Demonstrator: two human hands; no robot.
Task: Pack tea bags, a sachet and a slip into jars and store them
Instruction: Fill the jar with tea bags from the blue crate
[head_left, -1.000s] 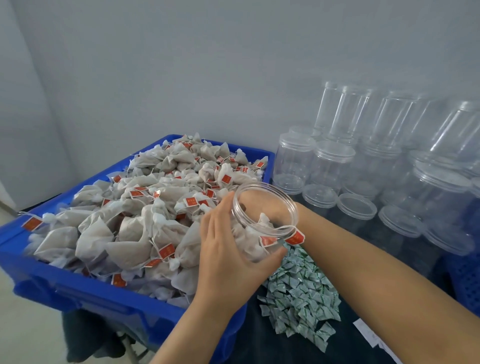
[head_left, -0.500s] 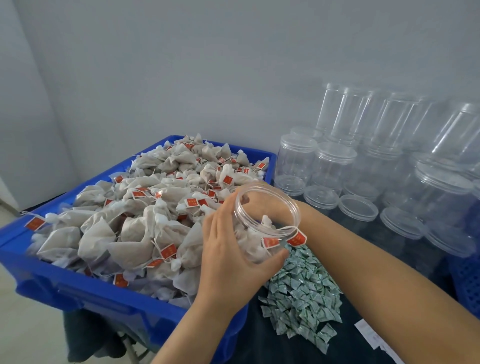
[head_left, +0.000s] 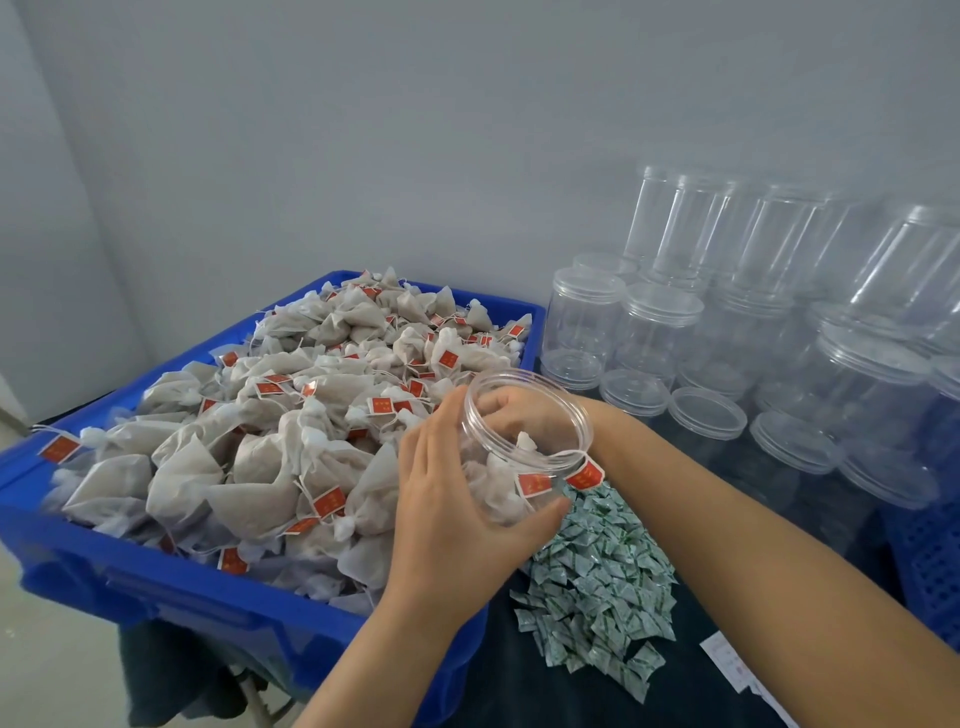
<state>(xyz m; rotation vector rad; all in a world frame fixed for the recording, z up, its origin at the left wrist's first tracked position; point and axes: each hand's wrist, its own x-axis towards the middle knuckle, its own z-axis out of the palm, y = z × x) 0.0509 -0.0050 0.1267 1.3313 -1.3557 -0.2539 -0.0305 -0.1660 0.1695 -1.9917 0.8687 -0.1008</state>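
Wrapped round the clear jar (head_left: 524, 447), the left hand (head_left: 457, 514) holds it tilted over the blue crate (head_left: 156, 577); the right hand (head_left: 519, 410) sits behind its mouth — fingers' state unclear. Two red tags (head_left: 584, 475) dangle over the rim — likely to snag the lid.

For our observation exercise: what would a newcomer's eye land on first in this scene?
Probably the blue crate on the left, heaped with tea bags bearing red tags. Next, at the centre, the left hand holding an open clear jar while the right hand reaches into it. Empty jars are stacked at the right.
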